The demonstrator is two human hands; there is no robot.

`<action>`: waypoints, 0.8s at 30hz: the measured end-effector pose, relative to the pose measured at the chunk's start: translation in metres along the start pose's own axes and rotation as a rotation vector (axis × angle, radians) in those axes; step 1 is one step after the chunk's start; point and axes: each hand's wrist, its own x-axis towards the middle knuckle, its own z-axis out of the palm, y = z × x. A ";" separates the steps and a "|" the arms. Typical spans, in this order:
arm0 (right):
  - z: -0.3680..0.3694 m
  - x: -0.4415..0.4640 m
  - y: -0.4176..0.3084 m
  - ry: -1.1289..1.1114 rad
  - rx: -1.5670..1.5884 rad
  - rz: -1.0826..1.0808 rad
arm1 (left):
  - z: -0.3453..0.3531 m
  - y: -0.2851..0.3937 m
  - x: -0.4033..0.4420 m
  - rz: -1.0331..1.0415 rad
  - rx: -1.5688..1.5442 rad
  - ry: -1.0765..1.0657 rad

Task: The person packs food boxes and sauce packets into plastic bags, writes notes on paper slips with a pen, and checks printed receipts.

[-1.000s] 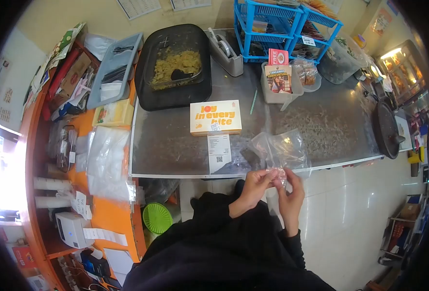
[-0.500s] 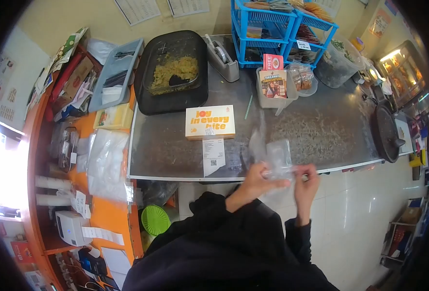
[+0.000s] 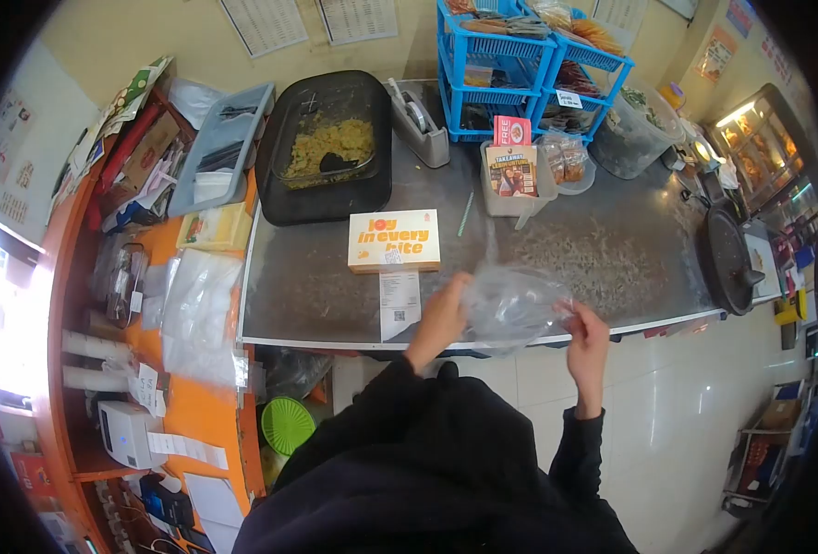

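Note:
A clear plastic bag (image 3: pixel 517 305) is stretched between my two hands, above the front edge of the metal counter. My left hand (image 3: pixel 443 319) is closed on the bag's left side, its fingertips partly hidden by the film. On the other side, my right hand (image 3: pixel 586 334) pinches the bag's right edge between thumb and fingers. Left of the bag stands a closed white and yellow food box (image 3: pixel 393 238) with orange lettering. A printed receipt (image 3: pixel 399 305) hangs from the box's front and lies on the counter.
Behind the box are a black tray (image 3: pixel 284 208) with a dish of yellow food and a tape dispenser (image 3: pixel 420 129). Blue basket racks (image 3: pixel 496 92) and a tub of leaflets (image 3: pixel 517 198) stand at the back. Plastic bags (image 3: pixel 201 309) lie on the orange shelf at left; a stone mortar (image 3: pixel 727 263) is at right.
My hands have moved apart, the left one leftward and up. The bag, bunched between them before, is now spread wide and puffed out. The view has shifted slightly.

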 end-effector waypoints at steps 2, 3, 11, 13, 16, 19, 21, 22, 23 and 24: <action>0.015 0.010 -0.037 0.324 -0.555 -0.287 | 0.041 -0.016 -0.005 -0.428 -0.323 -0.296; 0.020 0.007 -0.051 0.435 -0.592 -0.344 | 0.046 -0.003 -0.007 -0.367 -0.360 -0.180; 0.061 -0.056 0.109 -0.124 0.194 0.149 | -0.028 0.141 -0.010 0.492 -0.390 -0.229; 0.044 -0.016 0.045 -0.023 0.585 0.226 | -0.035 0.133 -0.017 0.658 -0.116 -0.190; 0.008 0.022 -0.024 -0.075 0.994 0.270 | -0.031 0.069 -0.024 0.504 0.194 0.072; -0.003 0.031 -0.022 -0.123 0.948 0.302 | -0.048 0.053 -0.019 0.274 0.172 0.289; 0.003 0.027 -0.020 -0.088 0.762 0.298 | -0.058 0.046 -0.024 0.236 0.211 0.322; 0.006 0.026 -0.020 -0.066 0.736 0.312 | -0.064 0.044 -0.023 0.222 0.232 0.335; 0.009 0.026 -0.020 -0.045 0.710 0.326 | -0.069 0.044 -0.021 0.167 0.195 0.348; 0.010 0.026 -0.028 -0.038 0.620 0.300 | -0.075 0.050 -0.020 0.106 0.157 0.360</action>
